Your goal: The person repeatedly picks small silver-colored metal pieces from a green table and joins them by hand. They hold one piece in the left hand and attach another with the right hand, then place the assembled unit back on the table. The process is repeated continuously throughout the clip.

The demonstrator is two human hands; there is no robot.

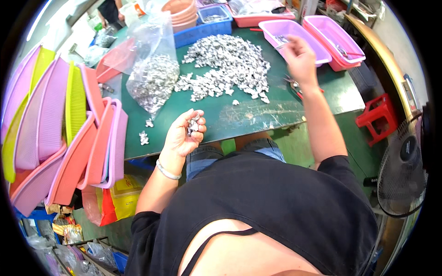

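Note:
My left hand (185,131) is curled, palm up, around a few small silver metal parts (194,124) near the table's front edge. My right hand (299,57) reaches over the near side of a purple plastic basket (317,54), its fingers closed; what they hold is too small to make out. Some small silvery pieces (282,39) lie in that basket by the fingertips. A large heap of silver metal parts (230,64) spreads over the green table (212,120). Below my right wrist lie red-handled pliers (294,86), partly hidden by the forearm.
A clear bag (154,83) full of similar parts stands left of the heap. Stacked plastic baskets (50,110) crowd the left side. A blue bin (202,31) sits at the back. To the right are a red stool (377,118) and a fan (403,170).

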